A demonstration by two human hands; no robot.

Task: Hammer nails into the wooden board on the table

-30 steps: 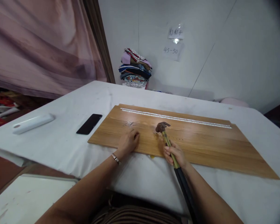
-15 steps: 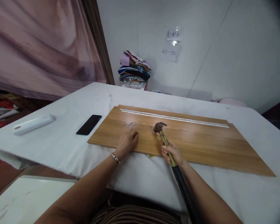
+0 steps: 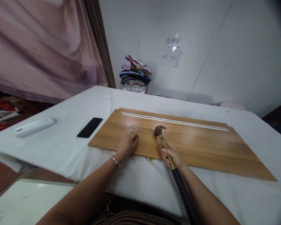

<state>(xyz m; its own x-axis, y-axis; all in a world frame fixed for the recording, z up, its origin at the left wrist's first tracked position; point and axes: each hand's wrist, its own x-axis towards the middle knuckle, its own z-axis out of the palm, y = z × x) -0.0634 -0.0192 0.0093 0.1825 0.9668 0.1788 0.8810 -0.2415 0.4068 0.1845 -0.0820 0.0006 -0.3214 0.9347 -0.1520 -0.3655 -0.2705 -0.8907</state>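
My right hand (image 3: 172, 156) is wrapped around the handle of a claw hammer (image 3: 164, 142). The handle is yellowish near the head and black further down. Its rusty head is low over the middle of a brown wood-grain board (image 3: 208, 150), partly covering the spot beneath, so I cannot tell what it touches. A row of small dark holes or marks (image 3: 175, 141) runs to the right of the head. My left hand (image 3: 128, 144) rests on the board's near left part with its fingers curled in; their inner side is hidden. Several loose nails (image 3: 129, 127) lie just beyond it.
Two white measuring strips (image 3: 175, 121) run along the board's far side. To its left, a black phone (image 3: 90, 127) and a white plastic object (image 3: 35, 127) lie on the white-covered table (image 3: 67, 156). Folded cloths (image 3: 135, 75) are stacked by the wall, under handwritten paper signs (image 3: 172, 56).
The whole view has shifted slightly, so the scene sits a little lower. My left hand stays in place on the board, and the hammer has hardly moved in my right hand.
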